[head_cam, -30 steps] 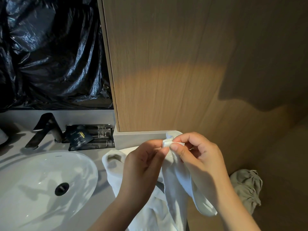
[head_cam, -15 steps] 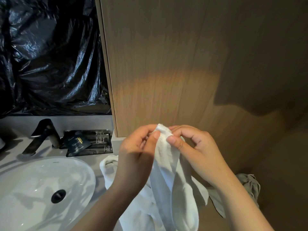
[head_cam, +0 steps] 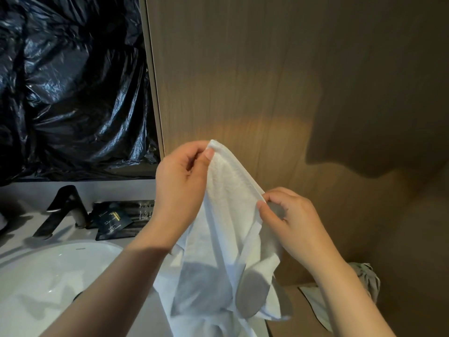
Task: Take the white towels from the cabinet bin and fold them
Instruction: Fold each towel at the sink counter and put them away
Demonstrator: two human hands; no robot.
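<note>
So nearest the camera, the white towel (head_cam: 226, 227) hangs down between both forearms and runs off the bottom edge, so I can't see how long it is or where it ends. It sits in front of the right end of the counter (head_cam: 24, 229) and blocks whatever's behind it there. Near left is the white sink (head_cam: 36, 271), with the left forearm crossing over it and covering most of the drain. Low on the right there's a crumpled grey cloth (head_cam: 366, 280), half hidden behind the right forearm, so I can't tell what it is exactly. A bit farther up, the left hand (head_cam: 181, 181) pinches the towel's top corner between thumb and fingers, and the right hand (head_cam: 291, 220) pinches the same edge lower down and to the right, so the two hands are apart with that edge stretched between them. Behind the left hand sit a dark faucet (head_cam: 65, 207) and some black packets (head_cam: 116, 217) with small print too tiny to read, partly covered by the left wrist. Farthest back on the left is shiny black plastic sheeting (head_cam: 73, 81), and a wood panel (head_cam: 267, 69) fills the rest, with a big shadow (head_cam: 376, 142) on its right side.
</note>
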